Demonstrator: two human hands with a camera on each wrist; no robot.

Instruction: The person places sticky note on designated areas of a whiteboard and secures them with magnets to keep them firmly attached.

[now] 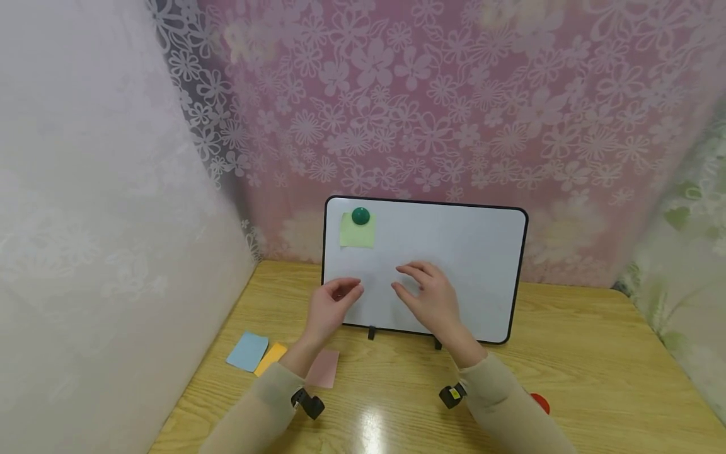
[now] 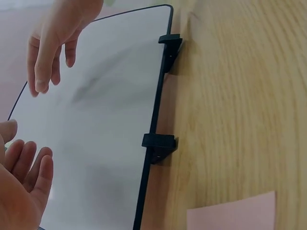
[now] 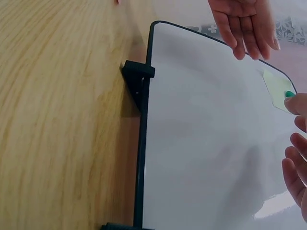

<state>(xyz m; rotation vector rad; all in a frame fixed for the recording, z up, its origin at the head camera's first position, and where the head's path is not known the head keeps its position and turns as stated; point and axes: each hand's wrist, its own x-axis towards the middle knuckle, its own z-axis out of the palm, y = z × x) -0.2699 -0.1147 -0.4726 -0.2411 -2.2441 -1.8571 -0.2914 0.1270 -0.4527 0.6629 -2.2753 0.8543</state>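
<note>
A wooden table (image 1: 391, 378) spreads at six o'clock, a pink floral curtain (image 1: 442, 113) at twelve, pale drapery (image 1: 96, 208) at nine, leaf-patterned drapery (image 1: 689, 271) at three

Dark green magnet (image 1: 360, 216); pale green note (image 1: 357, 237); white, black-rimmed board (image 1: 465, 252); pink, white-flowered backdrop (image 1: 431, 120)

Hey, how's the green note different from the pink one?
The green note stands upright against the whiteboard; the pink note lies on the table. A green magnet covers part of the green note's top; the pink note has no magnet visible on it. Both are pale, with no writing visible.
</note>
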